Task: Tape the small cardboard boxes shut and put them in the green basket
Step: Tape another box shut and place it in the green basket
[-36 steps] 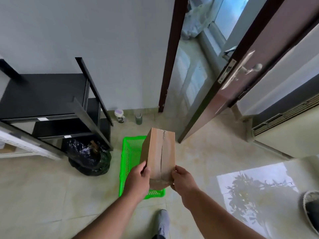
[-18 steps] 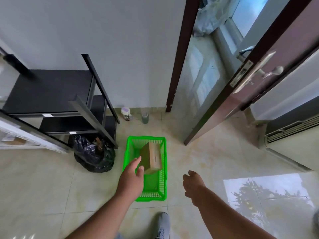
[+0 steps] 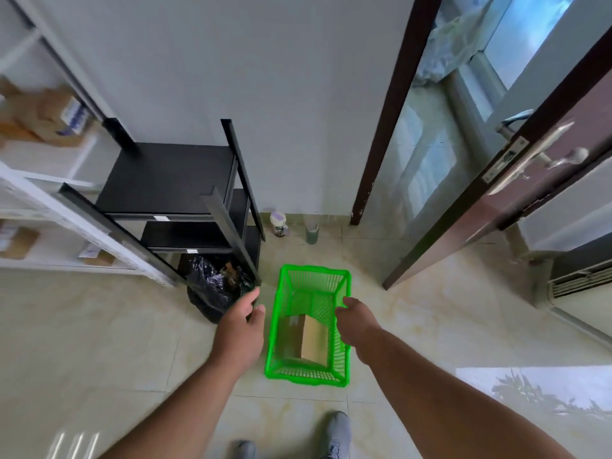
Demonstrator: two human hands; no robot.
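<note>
A small brown cardboard box lies on its side inside the green basket, which stands on the tiled floor. My left hand hovers just left of the basket, fingers relaxed and holding nothing. My right hand hangs over the basket's right rim, fingers loosely curled and empty. Neither hand touches the box.
A black shelf unit stands to the left with a black rubbish bag at its foot. White shelves with more cardboard boxes sit at far left. Two small containers stand by the wall. An open brown door is on the right.
Both hands let go of the box and it dropped into the basket, where it now lies on its side. My hands have spread apart to either side of the basket.
</note>
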